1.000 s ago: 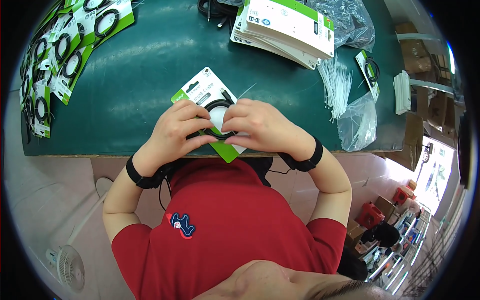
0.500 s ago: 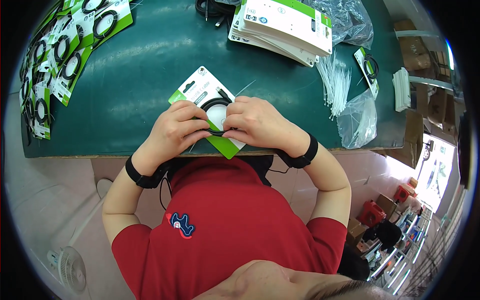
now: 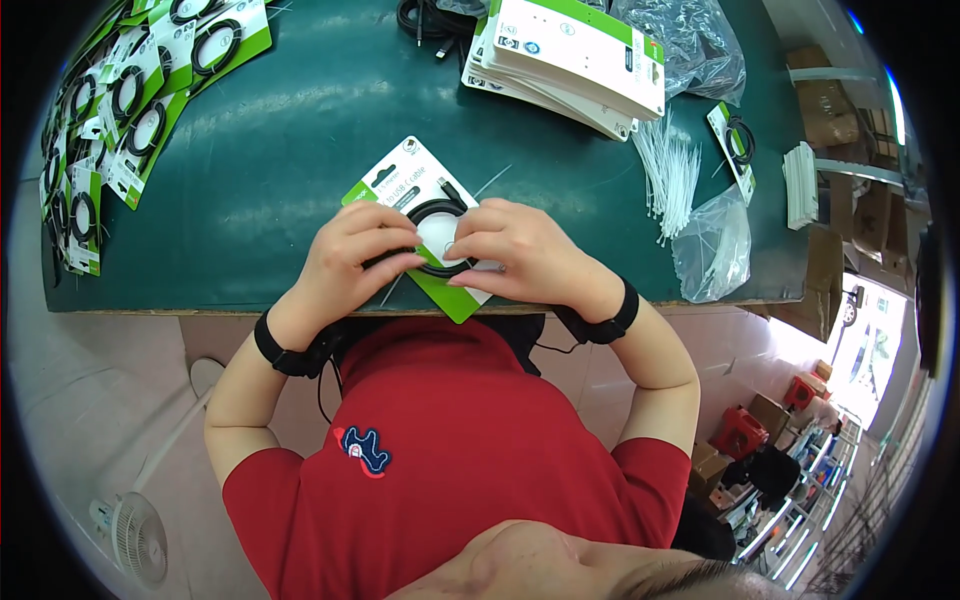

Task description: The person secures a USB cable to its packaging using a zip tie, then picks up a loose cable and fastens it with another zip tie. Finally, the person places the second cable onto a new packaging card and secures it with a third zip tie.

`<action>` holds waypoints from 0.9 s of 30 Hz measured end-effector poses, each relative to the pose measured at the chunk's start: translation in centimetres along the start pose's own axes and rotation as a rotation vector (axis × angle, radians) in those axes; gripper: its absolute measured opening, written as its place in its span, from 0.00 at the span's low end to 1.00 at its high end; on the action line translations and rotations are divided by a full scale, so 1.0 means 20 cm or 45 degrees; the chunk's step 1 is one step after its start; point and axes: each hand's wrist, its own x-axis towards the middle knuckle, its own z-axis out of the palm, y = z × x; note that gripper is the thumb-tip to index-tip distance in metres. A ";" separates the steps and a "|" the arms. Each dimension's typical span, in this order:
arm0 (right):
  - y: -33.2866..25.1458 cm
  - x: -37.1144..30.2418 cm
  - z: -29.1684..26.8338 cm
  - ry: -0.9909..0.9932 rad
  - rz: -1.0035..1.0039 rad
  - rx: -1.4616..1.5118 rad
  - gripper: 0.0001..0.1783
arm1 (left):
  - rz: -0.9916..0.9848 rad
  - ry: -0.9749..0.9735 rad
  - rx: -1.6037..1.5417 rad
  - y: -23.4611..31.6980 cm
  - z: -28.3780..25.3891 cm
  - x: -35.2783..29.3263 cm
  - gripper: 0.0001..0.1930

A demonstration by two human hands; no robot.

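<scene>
A white and green packaging card [image 3: 408, 163] lies tilted at the table's near edge, with a coiled black USB cable [image 3: 428, 208] on it. One plug points up at the coil's upper right. My left hand [image 3: 358, 252] holds the coil's left side, black cable showing between thumb and fingers. Bent around the lower right of the coil, my right hand [image 3: 520, 250] has its fingertips and thumb on the cable. A thin white cable tie [image 3: 492, 180] sticks out past the card's upper right, and another end shows at its lower left.
Several carded cables [image 3: 140, 125] are heaped at the far left. Behind the card stands a stack of cards [image 3: 570, 65], beside loose black cables [image 3: 432, 22]. White cable ties [image 3: 668, 170], plastic bags [image 3: 715, 245] and a single carded cable [image 3: 735, 145] lie to the right.
Both hands have loosened a little, fingers and thumbs spreading slightly apart. The card and coil have shifted slightly to the right and nearer.
</scene>
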 end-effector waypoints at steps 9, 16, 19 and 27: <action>0.01 0.01 -0.04 -0.033 0.616 -0.126 0.13 | -0.257 0.052 0.165 0.06 0.05 0.03 0.11; 0.02 0.02 0.02 0.054 0.651 -0.160 0.12 | -0.265 0.102 0.202 0.05 0.10 0.04 0.11; 0.01 0.02 0.03 0.086 0.654 -0.179 0.11 | -0.229 0.121 0.193 0.04 0.12 0.04 0.11; 0.04 0.00 -0.08 0.024 0.559 0.040 0.07 | 0.024 0.096 0.389 0.15 0.09 0.03 0.13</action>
